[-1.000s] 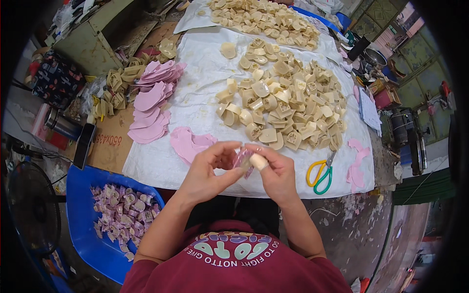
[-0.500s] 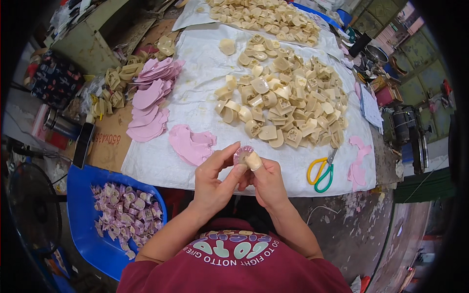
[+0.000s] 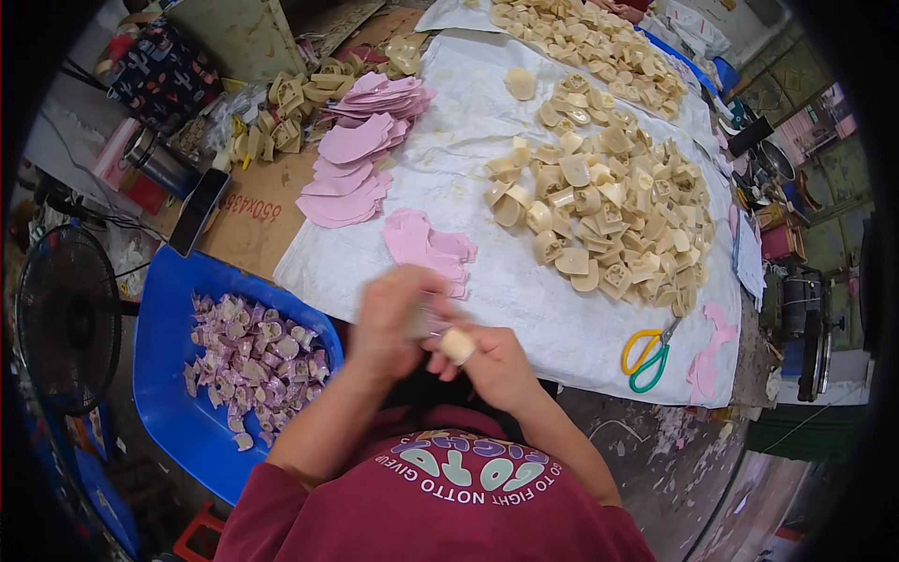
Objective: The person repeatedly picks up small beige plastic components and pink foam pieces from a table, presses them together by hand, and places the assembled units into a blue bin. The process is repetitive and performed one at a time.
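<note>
My left hand (image 3: 386, 318), blurred by motion, is closed on a small pink-covered piece (image 3: 426, 323) in front of the table edge. Close beside it, my right hand (image 3: 492, 363) is closed with its fingers curled; a cream-coloured wrap (image 3: 458, 346) covers the thumb tip. Whether the right fingers grip anything is hidden. To the left of my hands, a blue tub (image 3: 154, 375) holds a heap of small purple-and-beige pieces (image 3: 257, 365). Just beyond my left hand lie pink cut sheets (image 3: 412, 239) on the white cloth (image 3: 524, 323).
A large heap of beige moulded pieces (image 3: 609, 206) covers the table's middle, with another heap (image 3: 599, 47) behind. Scissors (image 3: 649, 356) with yellow and green handles lie near the right front edge. Stacked pink sheets (image 3: 351, 169), a phone (image 3: 199, 211) and a fan (image 3: 70, 318) are leftward.
The view has swung left, so the table appears shifted right. My left hand has pulled leftward, slightly away from my right, with the small piece.
</note>
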`<state>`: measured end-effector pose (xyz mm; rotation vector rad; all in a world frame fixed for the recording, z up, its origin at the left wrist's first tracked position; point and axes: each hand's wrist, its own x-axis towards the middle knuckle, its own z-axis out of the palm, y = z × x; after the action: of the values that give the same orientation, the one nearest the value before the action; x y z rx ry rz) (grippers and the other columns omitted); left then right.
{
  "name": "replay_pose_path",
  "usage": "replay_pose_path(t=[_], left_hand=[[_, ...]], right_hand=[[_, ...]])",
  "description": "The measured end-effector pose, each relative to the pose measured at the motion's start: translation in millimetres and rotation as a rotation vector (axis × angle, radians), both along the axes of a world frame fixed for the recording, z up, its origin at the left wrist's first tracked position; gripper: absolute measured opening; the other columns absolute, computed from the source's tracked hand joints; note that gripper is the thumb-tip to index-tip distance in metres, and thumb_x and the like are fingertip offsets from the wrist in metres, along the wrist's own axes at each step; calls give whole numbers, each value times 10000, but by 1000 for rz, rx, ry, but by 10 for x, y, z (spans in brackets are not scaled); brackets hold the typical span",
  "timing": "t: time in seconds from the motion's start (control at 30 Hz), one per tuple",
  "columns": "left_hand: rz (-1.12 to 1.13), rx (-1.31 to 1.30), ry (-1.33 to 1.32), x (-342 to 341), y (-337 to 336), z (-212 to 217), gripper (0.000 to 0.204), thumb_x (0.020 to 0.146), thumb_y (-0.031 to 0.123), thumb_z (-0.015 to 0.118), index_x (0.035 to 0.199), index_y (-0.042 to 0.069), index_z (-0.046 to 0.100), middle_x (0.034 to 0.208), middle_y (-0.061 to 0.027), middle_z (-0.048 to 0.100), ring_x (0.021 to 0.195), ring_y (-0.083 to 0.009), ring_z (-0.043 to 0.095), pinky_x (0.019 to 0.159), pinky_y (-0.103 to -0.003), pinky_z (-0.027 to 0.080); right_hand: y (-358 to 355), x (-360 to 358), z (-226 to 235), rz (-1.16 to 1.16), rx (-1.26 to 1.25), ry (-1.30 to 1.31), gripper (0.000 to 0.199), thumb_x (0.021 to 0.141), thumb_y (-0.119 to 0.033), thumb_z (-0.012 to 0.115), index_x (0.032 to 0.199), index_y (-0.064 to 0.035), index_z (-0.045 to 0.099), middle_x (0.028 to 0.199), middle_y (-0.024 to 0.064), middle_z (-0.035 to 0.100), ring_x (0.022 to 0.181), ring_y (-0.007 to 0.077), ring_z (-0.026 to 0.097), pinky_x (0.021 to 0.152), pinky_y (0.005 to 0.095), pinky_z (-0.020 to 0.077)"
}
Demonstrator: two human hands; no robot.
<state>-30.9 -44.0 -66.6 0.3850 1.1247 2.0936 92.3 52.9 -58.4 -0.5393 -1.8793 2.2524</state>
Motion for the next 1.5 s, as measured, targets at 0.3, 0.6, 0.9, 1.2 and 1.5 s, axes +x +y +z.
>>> replay_pose_path(t=[0.3, 0.6, 0.9, 1.2, 1.5], left_hand=[[540, -1276, 1148, -796, -1831, -6, 349, 844, 211, 672, 1120, 2, 624, 1129, -160, 638, 1055, -304, 599, 953, -387, 431], [196, -459, 1352, -288, -510, 119, 346, 693, 19, 712, 1025, 6, 617, 1093, -162, 605, 1054, -329, 573, 962, -420, 414], [126, -516, 1385, -308, -319, -514, 234, 719, 24, 696, 951, 28, 664, 1125, -154, 581, 1059, -324, 556, 934, -415, 430], [-435, -374, 116, 137, 42, -8, 217, 892, 125, 622, 1069, 4, 655, 1068, -84, 636, 924, -183, 606, 822, -317, 478], [-199, -226, -181, 86, 264, 51, 301, 961, 167, 517, 1178, -33, 577, 1162, -156, 620, 1062, -242, 627, 832, -331, 566]], right_hand=[[216, -725, -293, -240, 1216, 121, 216, 743, -178, 725, 925, -76, 669, 900, 82, 615, 881, 275, 571, 732, 403, 444], [559, -437, -438, -79, 1065, 62, 104, 709, -97, 717, 799, -65, 675, 955, 69, 620, 927, 287, 551, 777, 413, 438], [791, -29, -402, -412, 52, 103, 137, 819, 43, 620, 942, 7, 668, 1013, 82, 650, 812, 102, 590, 696, 240, 477], [529, 287, 14, -251, 1140, 333, 239, 682, 11, 657, 918, -25, 654, 996, 121, 643, 878, 289, 617, 755, 361, 492], [1071, 86, -229, -559, 1408, -148, 397, 671, -154, 743, 1042, -75, 624, 962, 78, 606, 927, 266, 559, 805, 388, 383]])
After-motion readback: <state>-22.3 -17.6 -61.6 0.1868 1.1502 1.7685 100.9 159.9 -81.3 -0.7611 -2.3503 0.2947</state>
